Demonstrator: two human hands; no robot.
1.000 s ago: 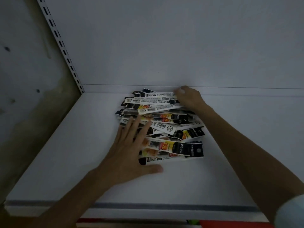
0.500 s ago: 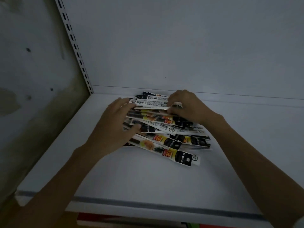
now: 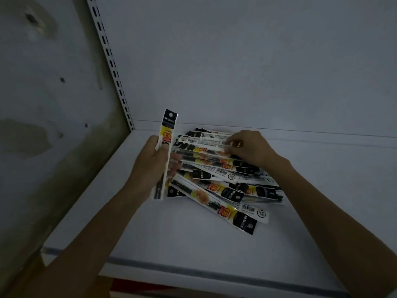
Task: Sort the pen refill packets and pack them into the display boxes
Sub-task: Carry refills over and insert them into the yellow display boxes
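A loose pile of pen refill packets (image 3: 223, 179), long narrow sleeves in black, yellow and white, lies on the white shelf (image 3: 193, 237) near its back wall. My left hand (image 3: 150, 166) grips one refill packet (image 3: 166, 147) upright at the pile's left side, black header on top. My right hand (image 3: 249, 148) rests on the far part of the pile, its fingertips pinching the end of a top packet (image 3: 212, 145). One packet (image 3: 217, 205) sticks out diagonally toward the front. No display box is in view.
A slotted metal upright (image 3: 111, 67) runs along the shelf's left back corner beside a stained wall (image 3: 43, 104). The shelf's front edge (image 3: 193, 267) has a grey strip. Something red (image 3: 137, 287) shows below the shelf.
My left hand has lifted one packet out of the pile and holds it upright. My right hand shifted slightly right on the top packets. The camera moved closer.
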